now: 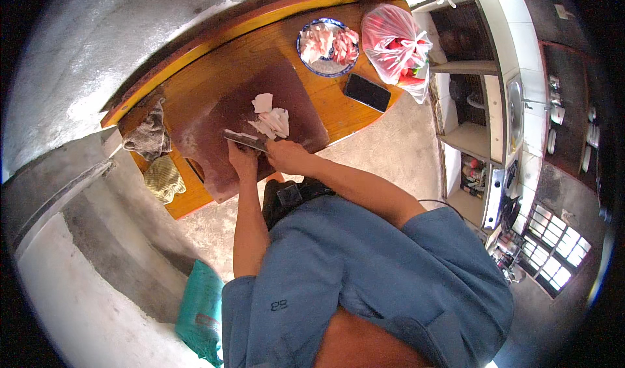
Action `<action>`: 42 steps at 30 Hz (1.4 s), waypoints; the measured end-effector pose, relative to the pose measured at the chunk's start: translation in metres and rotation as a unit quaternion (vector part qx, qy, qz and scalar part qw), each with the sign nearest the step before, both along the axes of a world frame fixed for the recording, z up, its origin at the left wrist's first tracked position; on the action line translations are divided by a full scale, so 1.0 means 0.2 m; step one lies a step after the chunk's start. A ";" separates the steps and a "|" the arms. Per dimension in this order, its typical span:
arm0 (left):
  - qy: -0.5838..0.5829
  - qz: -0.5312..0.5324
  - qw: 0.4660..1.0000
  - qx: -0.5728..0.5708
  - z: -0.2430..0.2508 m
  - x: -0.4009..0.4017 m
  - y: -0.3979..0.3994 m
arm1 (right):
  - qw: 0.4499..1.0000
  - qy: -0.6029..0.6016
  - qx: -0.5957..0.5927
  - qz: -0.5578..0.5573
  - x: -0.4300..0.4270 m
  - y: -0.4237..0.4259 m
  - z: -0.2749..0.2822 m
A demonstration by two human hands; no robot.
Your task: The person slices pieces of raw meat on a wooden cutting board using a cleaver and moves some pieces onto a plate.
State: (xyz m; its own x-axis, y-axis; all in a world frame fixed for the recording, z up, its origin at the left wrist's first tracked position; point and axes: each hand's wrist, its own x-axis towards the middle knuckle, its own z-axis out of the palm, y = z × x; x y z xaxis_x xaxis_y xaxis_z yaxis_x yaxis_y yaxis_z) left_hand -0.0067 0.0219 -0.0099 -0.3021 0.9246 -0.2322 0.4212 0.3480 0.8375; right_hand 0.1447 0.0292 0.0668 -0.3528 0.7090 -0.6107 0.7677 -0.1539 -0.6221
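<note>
My right hand (289, 155) is closed around the handle of a broad kitchen knife (246, 139). Its blade stretches left across the front of my left hand (244, 159), whose fingers are mostly hidden behind it. Both hands are over the near part of a dark red-brown cutting board (215, 114). Just beyond the blade lies a small heap of pale slices (274, 123), perhaps fatty meat. A flat pale piece (262, 102) sits at the heap's far side.
A blue-rimmed plate (326, 70) holds pale and reddish meat slices. Right of it are a smartphone (367, 92) and a plastic bag (393, 46) with red contents. Two cloths, one dark (149, 133) and one striped (164, 180), lie at the wooden table's left end. A green sack (199, 309) stands by the wall.
</note>
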 end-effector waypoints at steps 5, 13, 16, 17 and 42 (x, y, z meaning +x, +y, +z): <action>0.016 0.013 1.000 -0.011 -0.04 -0.01 -0.03 | 1.000 -0.009 0.015 0.008 0.04 -0.07 0.00; 0.008 -0.006 1.000 0.029 0.07 0.07 -0.01 | 0.999 -0.010 0.032 -0.019 0.00 -0.05 -0.03; 0.022 0.007 1.000 0.009 -0.13 -0.04 -0.09 | 1.000 -0.012 0.019 -0.011 0.07 -0.15 -0.02; 0.012 -0.001 1.000 -0.002 -0.18 -0.06 -0.10 | 1.000 -0.019 0.018 -0.008 0.10 -0.17 -0.01; 0.022 0.001 0.999 0.029 -0.15 0.00 -0.09 | 0.996 -0.069 0.033 -0.035 0.19 -0.31 0.03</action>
